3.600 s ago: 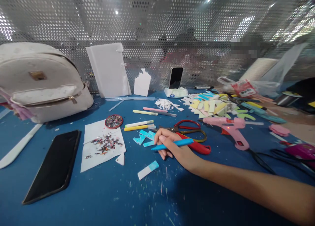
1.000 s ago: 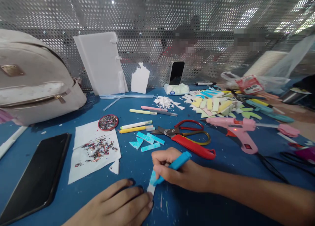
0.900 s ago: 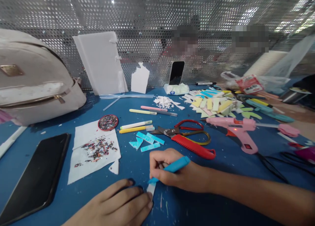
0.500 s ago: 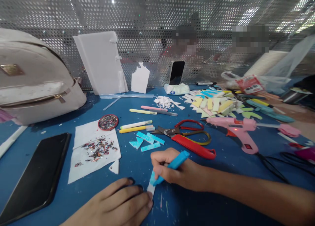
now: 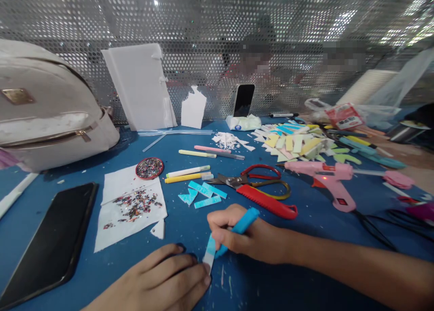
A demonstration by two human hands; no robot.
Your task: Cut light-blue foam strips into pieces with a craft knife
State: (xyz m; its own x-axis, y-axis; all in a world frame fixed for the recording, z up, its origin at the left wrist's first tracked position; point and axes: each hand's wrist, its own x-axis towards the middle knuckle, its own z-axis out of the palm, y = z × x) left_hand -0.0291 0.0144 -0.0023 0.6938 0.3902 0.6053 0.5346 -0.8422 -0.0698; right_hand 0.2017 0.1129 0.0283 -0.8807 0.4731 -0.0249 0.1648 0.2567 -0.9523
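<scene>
A blue marker (image 5: pixel 247 220) is gripped in my right hand (image 5: pixel 239 234), its lower end beside a narrow white strip (image 5: pixel 209 255). Light blue colour covers the strip's upper part; its lower part is white. The fingertips of my left hand (image 5: pixel 169 275) pin the strip's near end to the blue table, with the fingers close together. My left thumb is out of sight. Just beyond my right hand lie several blue-coloured strips (image 5: pixel 207 202). Red-handled cutters (image 5: pixel 264 200) and scissors (image 5: pixel 267 182) rest to their right.
A pink glue gun (image 5: pixel 334 180) with a cord lies right, near a pile of pastel strips (image 5: pixel 298 141). Behind the blue strips are several pens (image 5: pixel 188 171). Left are glitter bits on paper (image 5: pixel 111 229), a phone (image 5: pixel 50 238) and a backpack (image 5: pixel 50 121). Perforated metal stands behind.
My right hand and the marker tip have shifted slightly to the right of the strip, showing more of its blue part. My left hand stays in place.
</scene>
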